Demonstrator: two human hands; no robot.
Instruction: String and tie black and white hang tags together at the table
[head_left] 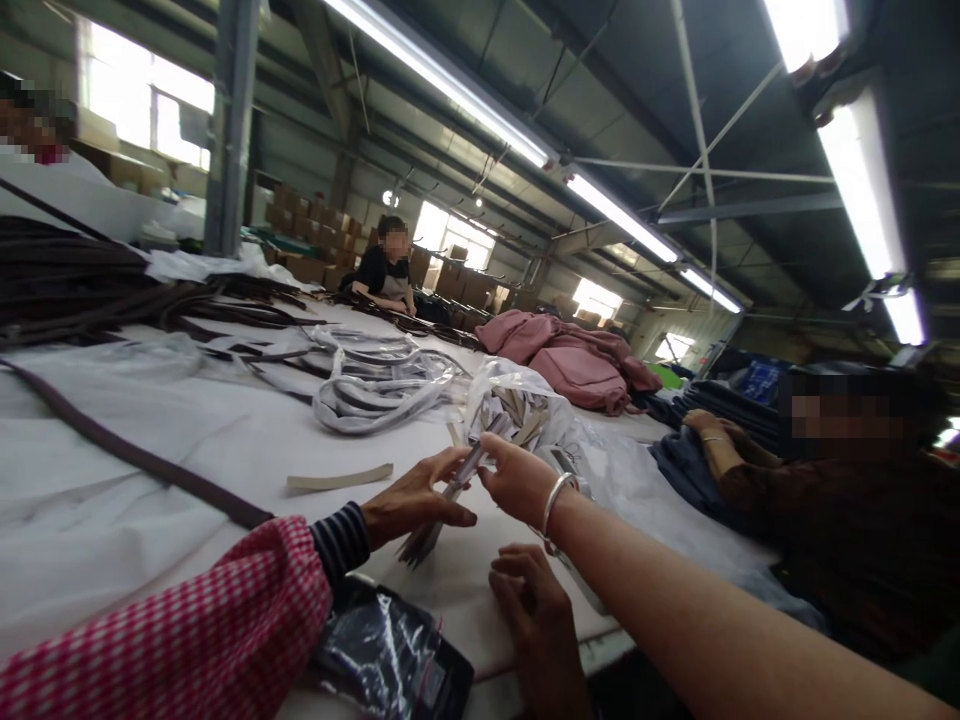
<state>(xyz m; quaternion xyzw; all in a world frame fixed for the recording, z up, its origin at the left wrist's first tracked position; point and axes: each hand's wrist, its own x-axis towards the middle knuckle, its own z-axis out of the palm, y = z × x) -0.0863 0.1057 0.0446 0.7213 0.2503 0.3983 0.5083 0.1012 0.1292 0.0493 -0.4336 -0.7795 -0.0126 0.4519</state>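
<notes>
My left hand (424, 497), in a pink checked sleeve with a striped cuff, comes in from the left with thumb and fingers closed round a thin bundle of grey strips (429, 540). Another person's hand (521, 480), wearing a silver bangle, reaches from the right and grips the bundle's upper part. Low in the middle, my right hand (536, 605) is loosely curled, fingers somewhat apart, with nothing visible in it. Just beyond the bundle sits a clear plastic bag (555, 400) full of beige and grey strips. One loose beige strip (340, 479) lies left of my left hand.
Grey band loops (382, 385) and dark strips (67, 280) lie on the white table (187, 460). A plastic-wrapped dark packet (390, 650) is at the near edge. Pink fabric (570, 355) is piled behind. Co-workers are across the table and on the right, beside dark fabric (694, 470).
</notes>
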